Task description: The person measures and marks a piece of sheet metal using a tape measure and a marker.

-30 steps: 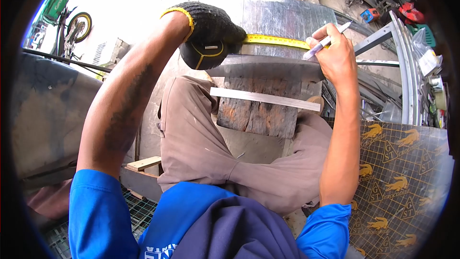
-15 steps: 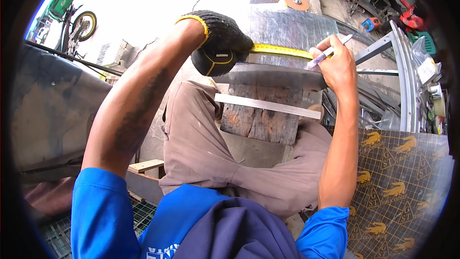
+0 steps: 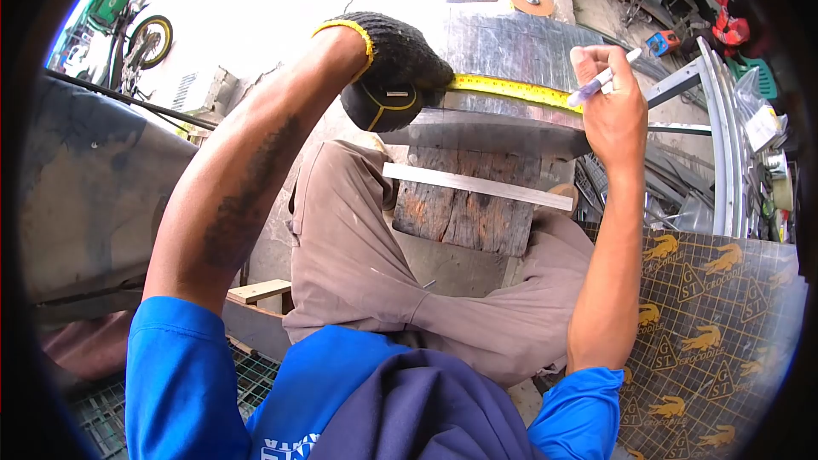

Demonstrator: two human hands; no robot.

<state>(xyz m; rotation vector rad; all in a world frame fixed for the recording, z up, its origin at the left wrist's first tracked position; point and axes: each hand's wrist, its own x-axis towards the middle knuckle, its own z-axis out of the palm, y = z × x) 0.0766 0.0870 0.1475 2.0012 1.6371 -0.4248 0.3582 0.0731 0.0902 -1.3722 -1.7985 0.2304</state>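
Note:
My left hand (image 3: 402,55), in a black knitted glove with a yellow cuff, is closed around a black tape measure (image 3: 382,109). Its yellow blade (image 3: 515,89) runs out to the right across a shiny metal sheet (image 3: 520,44), close to the sheet's near edge. Between the fingers of my bare right hand (image 3: 615,115) is a white marker pen (image 3: 599,85), its purplish end down at the right end of the blade. Nearer my legs, a thin flat metal strip (image 3: 477,186) lies over a worn wooden block (image 3: 460,220).
A brown grinding disc (image 3: 532,1) sits past the sheet's far edge. To the right stands a grey metal frame (image 3: 714,136), with a crocodile-printed panel (image 3: 699,332) below it. A large dark metal piece (image 3: 102,196) occupies the left, and a motorbike (image 3: 145,43) is parked farther back.
My right hand has shifted slightly right, and the pen is tilted differently, with its lower end farther right. More of the tape blade's right end shows. My left hand has barely moved.

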